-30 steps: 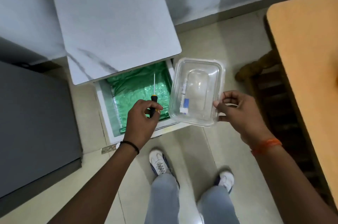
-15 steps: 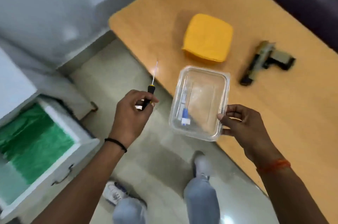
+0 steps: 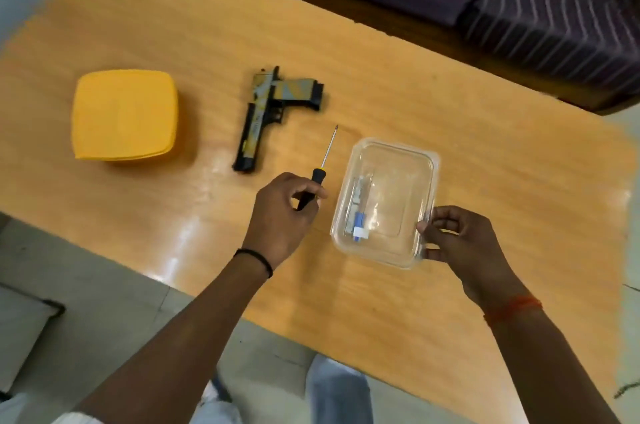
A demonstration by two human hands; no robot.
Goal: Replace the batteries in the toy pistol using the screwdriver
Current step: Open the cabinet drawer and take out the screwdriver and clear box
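We curl the fingers [image 3: 313, 191] of our left hand [image 3: 282, 215] round the black handle of the screwdriver [image 3: 318, 171], thumb and forefinger pinching it near the top, and the thin metal shaft points up and away from us toward the far side of the table [image 3: 485, 132]. Our right hand [image 3: 457, 240] pinches the near right edge of a clear plastic container [image 3: 384, 202], thumb on the rim and the other fingers curled against its side. Inside the container, along its left wall, lie small items, one with a blue and white end; we cannot tell for sure that they are batteries. Whether the container rests on the wood or is held just above it, we cannot tell.

A thin black band [image 3: 254, 259] circles our left wrist and an orange thread [image 3: 512, 307] circles the right.

Beyond the screwdriver tip, the toy pistol [image 3: 270, 112] lies flat on the table, its barrel pointing toward us and its grip out to the right, close to the tip but apart from it. Well to its left sits a yellow lidded box [image 3: 124, 113]. Behind the table's far edge runs a purple striped sofa [image 3: 536, 4].
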